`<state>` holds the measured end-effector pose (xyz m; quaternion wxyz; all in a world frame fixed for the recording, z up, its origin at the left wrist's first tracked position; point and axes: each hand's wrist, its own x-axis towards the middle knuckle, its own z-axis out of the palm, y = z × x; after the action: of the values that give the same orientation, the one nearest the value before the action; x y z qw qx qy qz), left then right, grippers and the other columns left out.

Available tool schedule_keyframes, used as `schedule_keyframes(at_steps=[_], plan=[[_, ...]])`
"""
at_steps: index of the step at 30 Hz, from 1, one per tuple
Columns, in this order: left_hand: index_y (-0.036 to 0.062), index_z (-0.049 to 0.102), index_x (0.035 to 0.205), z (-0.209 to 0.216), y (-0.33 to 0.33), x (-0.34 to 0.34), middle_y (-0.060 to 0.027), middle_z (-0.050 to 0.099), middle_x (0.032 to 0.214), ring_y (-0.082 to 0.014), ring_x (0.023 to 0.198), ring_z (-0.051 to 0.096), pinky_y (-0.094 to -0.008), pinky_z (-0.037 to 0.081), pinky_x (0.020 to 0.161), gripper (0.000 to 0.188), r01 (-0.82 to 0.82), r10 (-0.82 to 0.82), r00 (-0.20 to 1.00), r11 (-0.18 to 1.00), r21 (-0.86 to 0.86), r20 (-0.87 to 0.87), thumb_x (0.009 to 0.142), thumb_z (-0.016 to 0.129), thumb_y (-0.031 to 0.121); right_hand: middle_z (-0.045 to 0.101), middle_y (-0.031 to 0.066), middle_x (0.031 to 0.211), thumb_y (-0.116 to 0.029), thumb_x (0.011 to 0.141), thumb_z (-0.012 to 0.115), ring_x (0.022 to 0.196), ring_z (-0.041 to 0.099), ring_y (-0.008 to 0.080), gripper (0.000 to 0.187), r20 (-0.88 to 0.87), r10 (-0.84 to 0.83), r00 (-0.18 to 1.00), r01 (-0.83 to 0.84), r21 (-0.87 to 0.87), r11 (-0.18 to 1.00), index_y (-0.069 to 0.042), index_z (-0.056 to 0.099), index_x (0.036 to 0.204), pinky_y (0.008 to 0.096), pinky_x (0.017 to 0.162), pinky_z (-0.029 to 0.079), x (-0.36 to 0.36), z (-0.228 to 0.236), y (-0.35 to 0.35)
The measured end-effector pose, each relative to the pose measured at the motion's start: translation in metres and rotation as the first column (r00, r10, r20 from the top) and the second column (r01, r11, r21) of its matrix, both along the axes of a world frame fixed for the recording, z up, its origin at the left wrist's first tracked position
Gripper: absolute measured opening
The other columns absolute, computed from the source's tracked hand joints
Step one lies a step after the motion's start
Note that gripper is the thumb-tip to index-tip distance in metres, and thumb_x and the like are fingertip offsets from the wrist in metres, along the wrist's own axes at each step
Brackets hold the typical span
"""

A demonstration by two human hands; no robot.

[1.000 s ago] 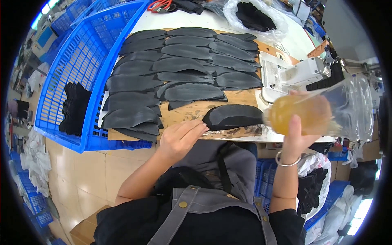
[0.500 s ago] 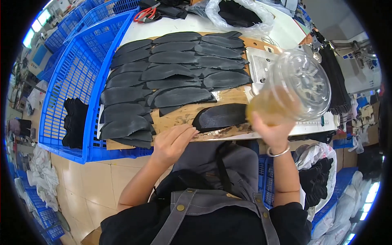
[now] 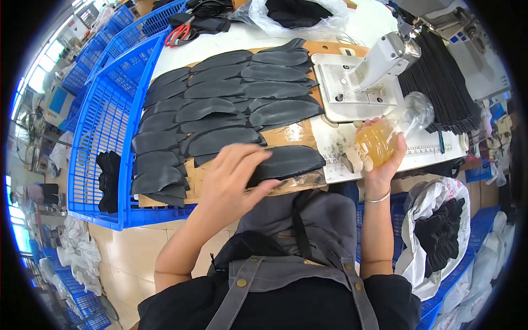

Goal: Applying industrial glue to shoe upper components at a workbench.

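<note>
My right hand (image 3: 385,165) is wrapped round a clear plastic bottle (image 3: 376,144) of amber, glue-like liquid. The bottle lies tilted, its broad clear end to the upper right. My left hand (image 3: 234,179), slightly blurred, is over the left end of a curved black piece (image 3: 294,163). Its thumb and fingers are apart and hide that end. This piece lies by itself along the near edge of a brown board (image 3: 290,132). Behind it, rows of similar overlapping black pieces (image 3: 214,91) cover most of the board.
A white machine (image 3: 379,63) on a metal base stands right of the board. Beyond it hangs a stack of black strips (image 3: 437,82). A blue crate (image 3: 102,132) stands at the left. Red-handled scissors (image 3: 179,34) and an open plastic bag (image 3: 297,16) of black material lie at the back.
The bottle has come down and tilted in my right hand, away from the black piece. My left hand has risen from the board's edge, its fingers spreading over the piece. The view has shifted.
</note>
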<state>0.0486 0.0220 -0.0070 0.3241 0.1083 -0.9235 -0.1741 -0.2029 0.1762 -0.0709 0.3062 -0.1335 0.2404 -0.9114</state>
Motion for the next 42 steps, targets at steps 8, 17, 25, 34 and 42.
schedule_keyframes(at_steps=[8, 17, 25, 34, 42], plan=[[0.0017, 0.056, 0.103, 0.004, 0.001, -0.061, -0.012, 0.055, 0.103, -0.0302, 0.099, 0.051, -0.0395, 0.036, 0.092, 0.052, 0.223, -0.187, 0.935, 0.971, -0.087, 0.302, 0.067, 0.073, 0.035, 0.056, 0.0129, 0.108, -0.038, 0.085, 0.048, 0.102, 0.056, 0.028, 0.047, -0.071, 0.02, 0.997, -0.013, 0.092, 0.996, -0.004, 0.049, 0.117, 0.0449, 0.086, 0.048, 0.003, -0.001, -0.003], [0.0027, 0.06, 0.107, 0.012, -0.012, -0.065, -0.0139, 0.057, 0.105, -0.0305, 0.101, 0.052, -0.0368, 0.039, 0.091, 0.049, 0.217, -0.287, 0.865, 0.954, 0.209, 0.412, 0.07, 0.072, 0.033, 0.055, 0.0123, 0.105, -0.041, 0.084, 0.05, 0.099, 0.056, 0.0277, 0.052, -0.087, 0.056, 0.995, -0.049, 0.08, 0.996, -0.003, 0.046, 0.12, 0.0453, 0.084, 0.049, 0.002, 0.003, 0.001], [0.0024, 0.061, 0.105, 0.007, -0.022, -0.065, -0.0134, 0.059, 0.095, -0.0307, 0.094, 0.055, -0.0363, 0.042, 0.083, 0.052, 0.284, -0.38, 0.869, 0.907, 0.31, 0.317, 0.065, 0.075, 0.033, 0.05, 0.0122, 0.097, -0.05, 0.071, 0.062, 0.089, 0.058, 0.0269, 0.076, -0.109, 0.381, 0.918, -0.39, -0.076, 0.918, -0.003, 0.036, 0.123, 0.0494, 0.084, 0.05, 0.041, 0.02, 0.008], [0.0007, 0.063, 0.097, 0.0, -0.026, -0.067, -0.0137, 0.06, 0.093, -0.0323, 0.091, 0.055, -0.038, 0.044, 0.08, 0.043, 0.298, -0.391, 0.882, 0.896, 0.329, 0.264, 0.067, 0.074, 0.029, 0.047, 0.007, 0.095, -0.053, 0.073, 0.059, 0.089, 0.056, 0.0212, 0.075, -0.172, 0.456, 0.873, -0.464, -0.009, 0.886, -0.005, 0.034, 0.125, 0.0538, 0.094, 0.042, 0.062, 0.024, 0.005], [0.0015, 0.054, 0.105, 0.002, -0.014, -0.063, -0.0152, 0.057, 0.1, -0.0324, 0.093, 0.055, -0.0379, 0.044, 0.082, 0.035, 0.219, -0.302, 0.909, 0.932, 0.288, 0.287, 0.076, 0.064, 0.02, 0.047, 0.0067, 0.096, -0.051, 0.075, 0.057, 0.092, 0.055, 0.0224, 0.072, -0.157, 0.424, 0.892, -0.422, 0.052, 0.905, -0.007, 0.035, 0.127, 0.0562, 0.096, 0.039, 0.065, 0.021, 0.007]])
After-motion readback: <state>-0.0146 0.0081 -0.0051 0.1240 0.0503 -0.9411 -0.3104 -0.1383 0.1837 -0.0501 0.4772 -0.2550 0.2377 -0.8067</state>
